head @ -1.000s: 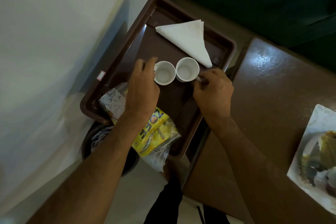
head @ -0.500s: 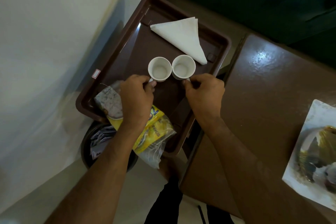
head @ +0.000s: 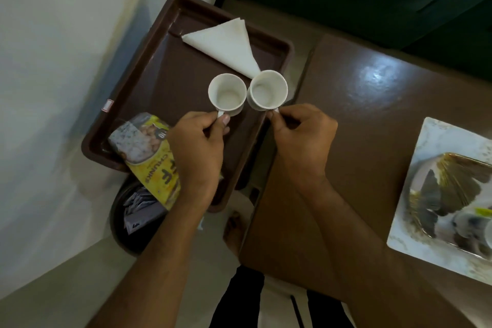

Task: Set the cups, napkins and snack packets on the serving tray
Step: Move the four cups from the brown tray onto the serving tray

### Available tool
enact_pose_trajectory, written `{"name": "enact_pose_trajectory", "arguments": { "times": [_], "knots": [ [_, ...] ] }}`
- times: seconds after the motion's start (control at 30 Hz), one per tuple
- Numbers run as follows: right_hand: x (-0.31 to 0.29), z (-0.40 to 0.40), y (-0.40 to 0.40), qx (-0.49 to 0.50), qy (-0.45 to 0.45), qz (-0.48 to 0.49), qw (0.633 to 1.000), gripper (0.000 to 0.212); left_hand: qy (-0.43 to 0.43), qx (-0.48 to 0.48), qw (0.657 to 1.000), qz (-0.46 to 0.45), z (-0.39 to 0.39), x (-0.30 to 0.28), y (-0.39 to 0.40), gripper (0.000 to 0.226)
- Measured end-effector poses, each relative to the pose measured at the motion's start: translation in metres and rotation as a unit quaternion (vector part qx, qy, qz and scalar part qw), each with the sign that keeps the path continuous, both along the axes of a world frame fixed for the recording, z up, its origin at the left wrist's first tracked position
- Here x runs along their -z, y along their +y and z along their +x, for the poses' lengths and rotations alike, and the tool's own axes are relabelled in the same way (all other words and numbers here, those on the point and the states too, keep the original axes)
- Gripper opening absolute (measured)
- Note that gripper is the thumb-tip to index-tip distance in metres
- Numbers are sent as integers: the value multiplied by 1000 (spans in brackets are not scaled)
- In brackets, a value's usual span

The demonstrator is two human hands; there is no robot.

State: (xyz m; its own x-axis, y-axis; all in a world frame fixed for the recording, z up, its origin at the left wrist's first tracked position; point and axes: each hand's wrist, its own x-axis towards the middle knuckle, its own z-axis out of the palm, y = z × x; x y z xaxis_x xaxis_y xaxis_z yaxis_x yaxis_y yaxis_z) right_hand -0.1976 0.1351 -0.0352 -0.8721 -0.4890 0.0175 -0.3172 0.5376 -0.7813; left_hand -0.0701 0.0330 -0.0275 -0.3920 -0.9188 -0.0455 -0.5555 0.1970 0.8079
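A brown serving tray [head: 149, 82] is the landmark here, its long side running away from the person. Just right of the tray stands a dark brown table [head: 372, 120], and at that table's far right edge lies a white square plate [head: 436, 141] with a dark, shiny thing on it that is too blurred to name. Below the tray's near corner sits a round dark bin [head: 119, 221] with crumpled paper wrappers [head: 141, 208] inside.

On the tray's far end lies a white napkin [head: 226, 45] folded to a triangle. Near the tray's middle stand two white cups, both empty: the left cup [head: 227, 92] and, just beside it toward the tray's right rim, the right cup [head: 269, 89], whose rim overlaps the napkin's tip. At the tray's near left corner lies a yellow snack packet [head: 149, 157], its near end hanging past the rim over the bin.

The left hand [head: 197, 152] is curled, pinching the left cup's handle, and its wrist hides part of the packet. The right hand [head: 303, 138] is likewise closed, fingers pinched on the right cup's handle
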Motion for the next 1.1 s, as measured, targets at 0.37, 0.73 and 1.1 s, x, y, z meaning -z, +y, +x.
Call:
{"name": "enact_pose_trajectory", "arguments": {
  "times": [0.37, 0.73, 1.1],
  "knots": [
    [-25, -74, 164, 87, 23, 5, 996, 7, 0, 89, 996, 10, -86, -23, 141, 18],
    [-29, -150, 334, 166, 57, 27, 984, 9, 10, 188, 982, 16, -180, -23, 286, 13],
    [-11, -202, 440, 169, 56, 52, 983, 16, 17, 265, 963, 54, -234, 1, 363, 5]
  ]
}}
